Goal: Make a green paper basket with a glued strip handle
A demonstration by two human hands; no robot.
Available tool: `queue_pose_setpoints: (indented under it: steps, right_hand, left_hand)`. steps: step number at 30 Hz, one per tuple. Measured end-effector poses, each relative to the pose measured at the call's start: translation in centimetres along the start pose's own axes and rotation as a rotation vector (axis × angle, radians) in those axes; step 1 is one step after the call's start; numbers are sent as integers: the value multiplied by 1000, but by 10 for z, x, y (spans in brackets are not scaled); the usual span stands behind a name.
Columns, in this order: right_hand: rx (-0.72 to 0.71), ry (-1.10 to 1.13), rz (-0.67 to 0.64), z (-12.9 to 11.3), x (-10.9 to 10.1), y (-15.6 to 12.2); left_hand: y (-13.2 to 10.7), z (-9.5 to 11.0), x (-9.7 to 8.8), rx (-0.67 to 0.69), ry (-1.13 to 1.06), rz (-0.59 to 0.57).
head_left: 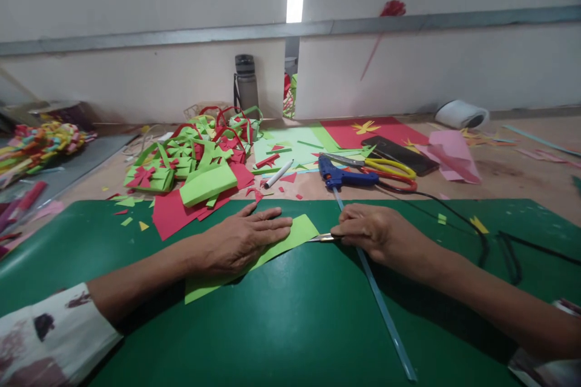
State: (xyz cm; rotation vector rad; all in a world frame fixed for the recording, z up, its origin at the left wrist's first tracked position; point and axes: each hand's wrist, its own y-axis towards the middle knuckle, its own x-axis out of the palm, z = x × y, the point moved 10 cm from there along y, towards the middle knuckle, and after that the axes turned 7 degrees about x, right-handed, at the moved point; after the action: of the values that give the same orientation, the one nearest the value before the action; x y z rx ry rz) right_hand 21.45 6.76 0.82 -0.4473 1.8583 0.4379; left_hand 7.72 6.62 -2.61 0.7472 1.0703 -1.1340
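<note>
My left hand [240,239] lies flat, fingers stretched out, pressing a light green paper sheet [297,233] onto the dark green cutting mat [281,326]. My right hand [372,233] is closed around a small metal-tipped cutter [321,237], whose tip touches the sheet's right edge. A long blue ruler strip [381,305] runs diagonally under my right hand.
Behind the mat lie a blue glue gun [342,176], yellow and red scissors [388,168], a black phone [399,154], a white marker [278,174] and a pile of green and red paper crafts [190,160]. A grey bottle [246,81] and a white roll [460,113] stand by the wall. A black cord [481,236] crosses the mat's right side.
</note>
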Motion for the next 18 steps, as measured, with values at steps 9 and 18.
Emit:
queue_pose_setpoints:
  steps: [9,18]
  right_hand:
    - [15,1,-23,1,4,-2]
    - [19,-11,-46,-7,8,3]
  left_hand:
    - [-3,9,0,7,9,-53]
    - [-7,11,-1,2,-17,-57]
